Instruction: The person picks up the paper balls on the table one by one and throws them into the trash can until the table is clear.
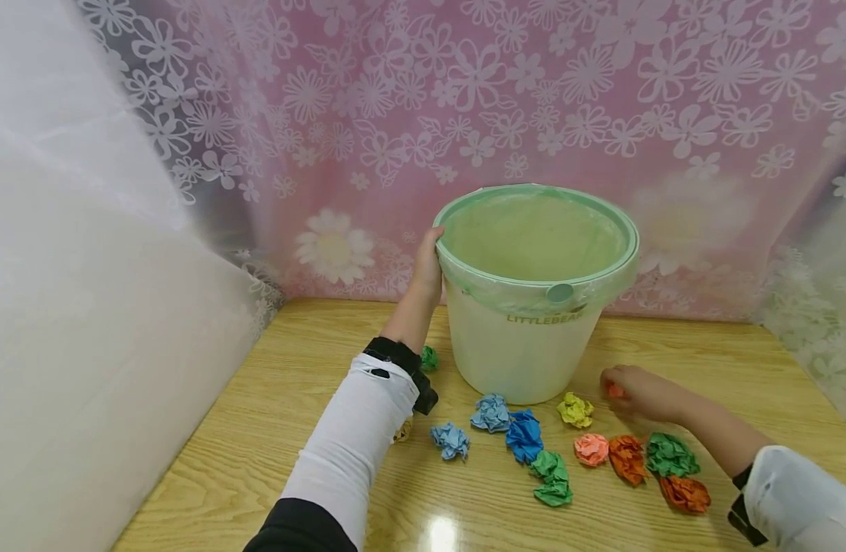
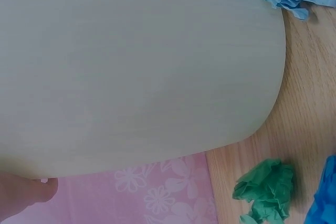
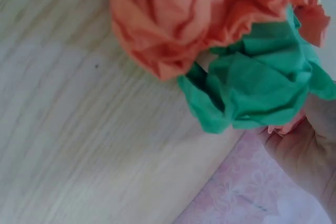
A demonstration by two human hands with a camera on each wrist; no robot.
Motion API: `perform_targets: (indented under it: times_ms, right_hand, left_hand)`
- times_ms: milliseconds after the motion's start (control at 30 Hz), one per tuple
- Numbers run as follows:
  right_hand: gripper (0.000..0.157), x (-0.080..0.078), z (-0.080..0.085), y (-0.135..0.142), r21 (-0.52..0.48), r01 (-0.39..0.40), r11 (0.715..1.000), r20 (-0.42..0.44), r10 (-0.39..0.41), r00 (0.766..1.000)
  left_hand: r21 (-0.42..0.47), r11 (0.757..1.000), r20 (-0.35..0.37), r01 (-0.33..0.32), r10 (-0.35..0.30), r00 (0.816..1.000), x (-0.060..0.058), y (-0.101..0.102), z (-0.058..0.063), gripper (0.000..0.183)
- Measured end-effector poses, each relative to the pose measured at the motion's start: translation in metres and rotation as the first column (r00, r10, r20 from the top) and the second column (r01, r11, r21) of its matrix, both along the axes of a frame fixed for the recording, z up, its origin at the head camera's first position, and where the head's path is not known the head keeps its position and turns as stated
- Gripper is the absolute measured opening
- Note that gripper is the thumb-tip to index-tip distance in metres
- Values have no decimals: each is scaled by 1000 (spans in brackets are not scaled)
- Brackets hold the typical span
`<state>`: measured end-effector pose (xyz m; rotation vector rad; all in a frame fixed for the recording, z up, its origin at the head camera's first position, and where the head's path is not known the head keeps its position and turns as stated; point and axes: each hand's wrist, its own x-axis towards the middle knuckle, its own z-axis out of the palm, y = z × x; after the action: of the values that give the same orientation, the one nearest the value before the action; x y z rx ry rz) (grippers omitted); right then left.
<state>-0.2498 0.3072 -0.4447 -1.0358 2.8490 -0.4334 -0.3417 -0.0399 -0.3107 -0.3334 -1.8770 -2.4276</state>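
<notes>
A pale trash bin (image 1: 523, 345) with a green rim and a liner folded over its edge stands upright on the table. My left hand (image 1: 426, 264) grips the bin's left side at the rim; in the left wrist view the bin wall (image 2: 142, 72) fills most of the picture. To the right of the bin, low over the table, my right hand (image 1: 640, 391) holds a salmon crumpled paper ball (image 1: 616, 391), mostly hidden by the fingers. Nearest that hand lie a yellow paper ball (image 1: 575, 410), another salmon ball (image 1: 591, 449) and a dark green ball (image 1: 671, 455).
Orange balls (image 1: 685, 493), light blue balls (image 1: 450, 441), a blue ball (image 1: 524, 435) and green paper (image 1: 552, 478) lie in front of the bin. A green ball (image 1: 429, 359) sits behind the left wrist. A pink floral curtain (image 1: 368, 153) hangs behind the wooden table (image 1: 257, 429).
</notes>
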Motion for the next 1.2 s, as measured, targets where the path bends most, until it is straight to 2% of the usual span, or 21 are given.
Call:
perform_targets:
  times_ms: [300,667,933,1033,1200]
  right_hand:
    - [11,-2,12,12,28,15,999,34,-16,999]
    - [9,5,41,14,48,5,999,122,-10,992]
    - [11,11,82,13,129,22,991,215,-49,975]
    - [10,16,102,11,99,42,994,225,-64,972]
    - [9,20,134,5,145,107,984,180,-132,975]
  left_hand:
    - [4,1000,3,13,-13,1000,0,1,-3,39]
    - [2,1000,33,13,-13,999,0,0,-2,40]
    - [-8,1000,25,6,-6,1000,0,-1,0,41]
    - [-9,1000,32,2,-2,999,0,-1,0,42]
    - [-9,1000,11,6,-6,1000,-2,-1,1,42]
